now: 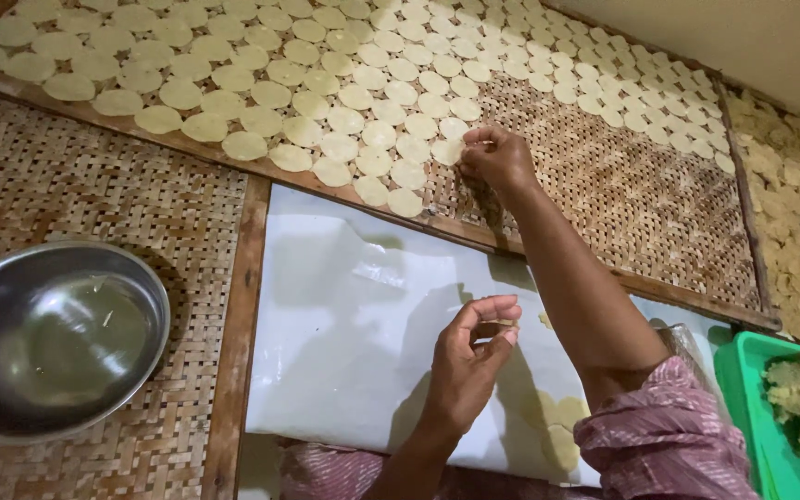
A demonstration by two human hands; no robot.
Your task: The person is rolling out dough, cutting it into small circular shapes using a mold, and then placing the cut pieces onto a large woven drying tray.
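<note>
Right hand point(497, 157) is out over the brown woven bamboo drying tray point(659, 213), fingertips pinched together on a thin pale round dough disc point(446, 151) at the edge of the overlapping rows already laid there. The left hand point(474, 352) hovers over the white plastic sheet point(354, 315), fingers curled loosely with thumb and forefinger nipping what looks like another pale scrap, though it's too small to be sure. Risk from here, I'd judge: these discs look soft and thin, so a hard pinch or a drag across the weave could tear or fold one, or shift its neighbours.
</note>
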